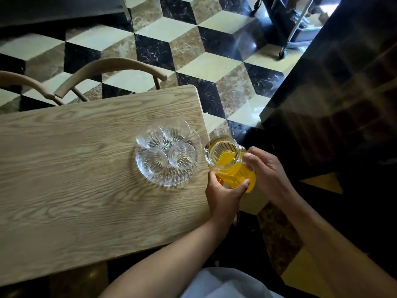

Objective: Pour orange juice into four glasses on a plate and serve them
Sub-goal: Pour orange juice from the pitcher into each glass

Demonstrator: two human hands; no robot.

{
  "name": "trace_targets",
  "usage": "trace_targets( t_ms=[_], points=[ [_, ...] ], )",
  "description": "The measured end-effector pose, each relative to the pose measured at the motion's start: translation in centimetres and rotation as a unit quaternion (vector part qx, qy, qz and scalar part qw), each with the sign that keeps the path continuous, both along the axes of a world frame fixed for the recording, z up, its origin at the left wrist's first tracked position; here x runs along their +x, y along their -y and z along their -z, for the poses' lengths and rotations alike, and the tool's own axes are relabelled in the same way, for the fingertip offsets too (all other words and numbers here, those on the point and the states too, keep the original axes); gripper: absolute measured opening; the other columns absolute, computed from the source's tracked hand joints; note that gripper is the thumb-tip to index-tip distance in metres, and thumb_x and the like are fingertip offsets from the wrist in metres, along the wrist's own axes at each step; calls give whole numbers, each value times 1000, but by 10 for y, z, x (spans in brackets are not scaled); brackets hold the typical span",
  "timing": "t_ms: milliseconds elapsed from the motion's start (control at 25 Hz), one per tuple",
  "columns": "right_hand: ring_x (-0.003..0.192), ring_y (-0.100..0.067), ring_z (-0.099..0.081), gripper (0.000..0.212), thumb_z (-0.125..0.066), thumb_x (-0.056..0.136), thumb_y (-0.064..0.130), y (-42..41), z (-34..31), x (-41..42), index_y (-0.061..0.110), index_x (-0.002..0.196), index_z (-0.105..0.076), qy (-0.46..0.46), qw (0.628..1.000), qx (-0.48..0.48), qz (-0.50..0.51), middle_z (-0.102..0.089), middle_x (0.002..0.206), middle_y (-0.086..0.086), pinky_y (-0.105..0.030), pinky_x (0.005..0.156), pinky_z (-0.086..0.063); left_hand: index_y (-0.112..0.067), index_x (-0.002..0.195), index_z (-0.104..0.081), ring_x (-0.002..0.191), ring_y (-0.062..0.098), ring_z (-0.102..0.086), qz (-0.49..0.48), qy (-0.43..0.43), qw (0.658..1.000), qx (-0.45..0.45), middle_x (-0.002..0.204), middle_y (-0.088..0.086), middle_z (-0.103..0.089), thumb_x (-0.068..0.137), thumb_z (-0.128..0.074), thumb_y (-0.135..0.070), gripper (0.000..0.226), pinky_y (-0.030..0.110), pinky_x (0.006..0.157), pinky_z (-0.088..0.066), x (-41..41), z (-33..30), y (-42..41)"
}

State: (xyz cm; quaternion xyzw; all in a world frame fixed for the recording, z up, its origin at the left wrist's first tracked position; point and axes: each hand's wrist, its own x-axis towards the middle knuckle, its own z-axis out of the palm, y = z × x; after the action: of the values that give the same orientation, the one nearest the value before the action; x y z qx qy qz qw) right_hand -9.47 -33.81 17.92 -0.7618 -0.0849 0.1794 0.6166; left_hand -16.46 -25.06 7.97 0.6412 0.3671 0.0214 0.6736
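A clear ribbed glass plate (169, 178) sits near the right end of the wooden table (75, 168). Several empty clear glasses (181, 154) stand on it, close together. Just right of the plate, over the table's edge, is a glass jug of orange juice (231, 164), roughly upright with its mouth facing up. My right hand (266, 168) grips the jug's handle. My left hand (223, 190) cups the jug's lower body from the near side. No juice is flowing.
Two curved wooden chair backs (109, 69) stand at the table's far side. A dark counter (343, 104) rises on the right. The floor has a cube-patterned tile, and a wheeled metal cart (287, 29) stands at the far right.
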Motion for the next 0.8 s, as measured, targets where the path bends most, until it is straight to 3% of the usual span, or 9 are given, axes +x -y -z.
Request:
trace_targets(
  t_ms=[160, 280, 360, 520, 800],
  points=[
    [61, 0, -43, 33, -53, 99, 16, 3, 8, 26, 21, 66, -51, 1, 999, -15, -43, -46, 62, 16, -14, 57, -36, -28, 113, -66, 96, 9, -78, -31, -12, 999, -20, 105, -5, -81, 56, -101, -39, 68, 42, 90, -64, 16, 8, 3],
    [67, -8, -45, 31, -54, 98, 29, 3, 9, 41, 14, 72, -56, -15, 995, -26, -98, -47, 66, 3, -28, 63, -38, -26, 108, -66, 92, 13, -79, -83, -38, 995, -27, 100, -3, -82, 55, -101, -38, 65, 46, 88, -64, 22, 11, 11],
    [66, -11, -43, 32, -54, 96, 35, 1, 7, 52, 17, 69, -54, -17, 990, -44, -135, -45, 66, 4, -34, 63, -35, -25, 107, -66, 89, 12, -79, -118, -48, 992, -20, 97, -4, -82, 55, -101, -38, 63, 43, 84, -65, 27, 9, 16],
    [66, -13, -43, 38, -55, 101, 31, -8, 6, 65, 4, 74, -54, -1, 978, -97, -185, -47, 68, -1, -35, 62, -35, -17, 105, -67, 72, 0, -75, -149, -54, 987, -37, 84, -7, -80, 65, -100, -22, 52, 20, 64, -57, 31, 9, 24],
    [60, -11, -39, 39, -56, 102, 27, -26, 14, 69, 0, 74, -53, 0, 966, -154, -208, -44, 65, -2, -33, 57, -33, -12, 105, -66, 70, 8, -74, -189, -63, 974, -109, 87, 0, -81, 65, -99, -16, 53, 27, 65, -58, 33, 28, 23]
  ],
)
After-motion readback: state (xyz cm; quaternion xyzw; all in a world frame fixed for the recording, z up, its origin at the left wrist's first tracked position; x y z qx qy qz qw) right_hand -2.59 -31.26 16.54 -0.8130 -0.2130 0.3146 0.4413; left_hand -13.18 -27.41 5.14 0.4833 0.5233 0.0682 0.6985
